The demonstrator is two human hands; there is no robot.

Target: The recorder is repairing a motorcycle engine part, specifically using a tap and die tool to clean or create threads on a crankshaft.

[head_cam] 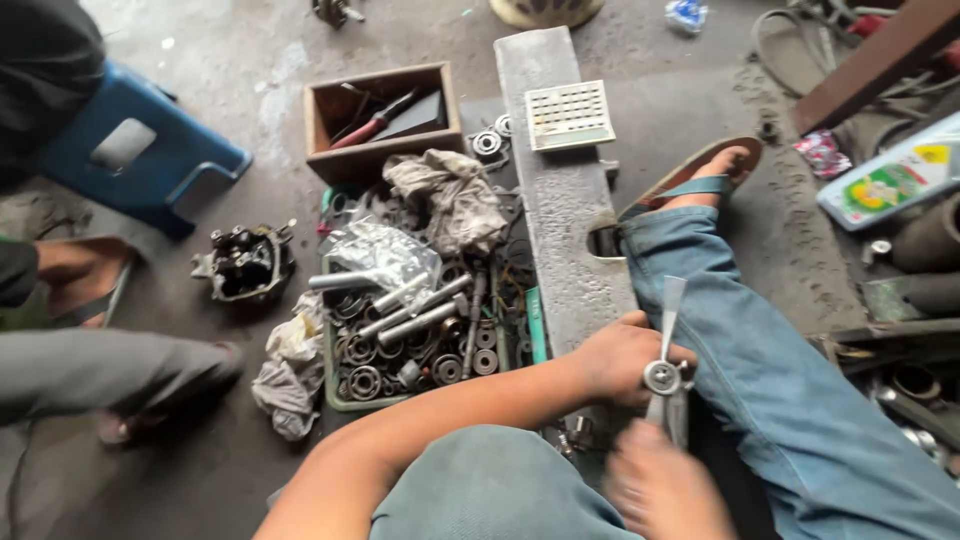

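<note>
My left hand [622, 358] grips a small metal part with a round bearing-like hub [662, 377] and a flat blade sticking up. Just below it, my right hand [660, 488], blurred, is closed on the lower end of the same part. Both hands hover over my jeans-clad leg [760, 340] beside a long grey concrete block [565, 215]. To the left of the hands lies a green tray [335, 396] filled with bearings, sockets and steel rods.
A wooden box [378, 120] with red-handled pliers stands behind the tray, with rags and a plastic bag around it. A calculator [570, 115] rests on the block. An engine part [245, 262] lies left. Another person's legs and a blue stool [140, 150] are at far left.
</note>
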